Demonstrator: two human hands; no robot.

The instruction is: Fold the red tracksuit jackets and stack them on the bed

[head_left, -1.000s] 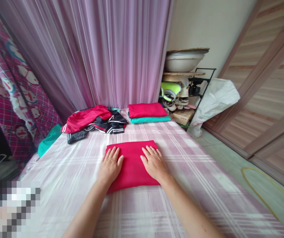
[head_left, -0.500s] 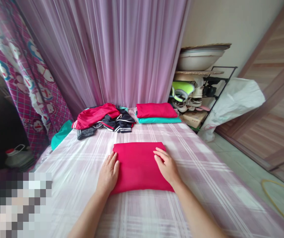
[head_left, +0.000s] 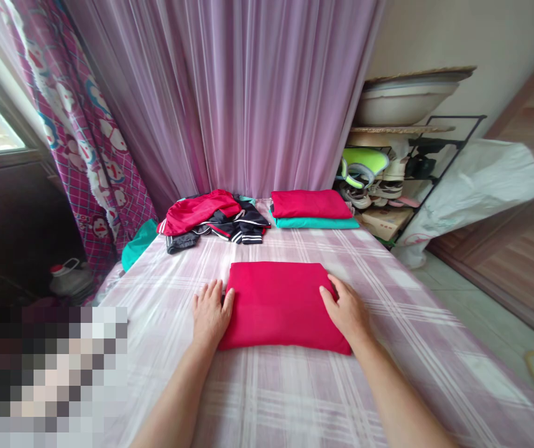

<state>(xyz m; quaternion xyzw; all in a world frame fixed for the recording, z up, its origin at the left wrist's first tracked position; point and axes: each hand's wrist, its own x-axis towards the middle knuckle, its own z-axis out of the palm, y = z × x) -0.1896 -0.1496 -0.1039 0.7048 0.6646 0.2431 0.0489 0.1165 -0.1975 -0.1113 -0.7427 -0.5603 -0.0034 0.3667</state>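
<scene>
A folded red cloth (head_left: 280,308) lies flat on the pink plaid bedsheet (head_left: 155,298), near the front of the bed. My left hand (head_left: 209,314) rests against its left edge with the fingers spread, and my right hand (head_left: 347,313) sits on its right edge near the front corner. Neither hand lifts the cloth. Farther back stands a folded red garment (head_left: 310,204) on a folded teal one (head_left: 316,223). Beside that stack lies a loose heap of red (head_left: 196,211) and black striped clothing (head_left: 241,227).
A teal cloth (head_left: 138,246) hangs at the bed's left edge. Sheer purple curtains (head_left: 248,93) back the bed. A metal rack (head_left: 434,168) with shoes and a basin (head_left: 404,102) stands right, beside a white sack (head_left: 476,193). A pixelated patch (head_left: 56,379) covers the lower left.
My hands have slid from the top of the red cloth outward to its left and right edges. The view has turned left, so everything sits farther right in the frame.
</scene>
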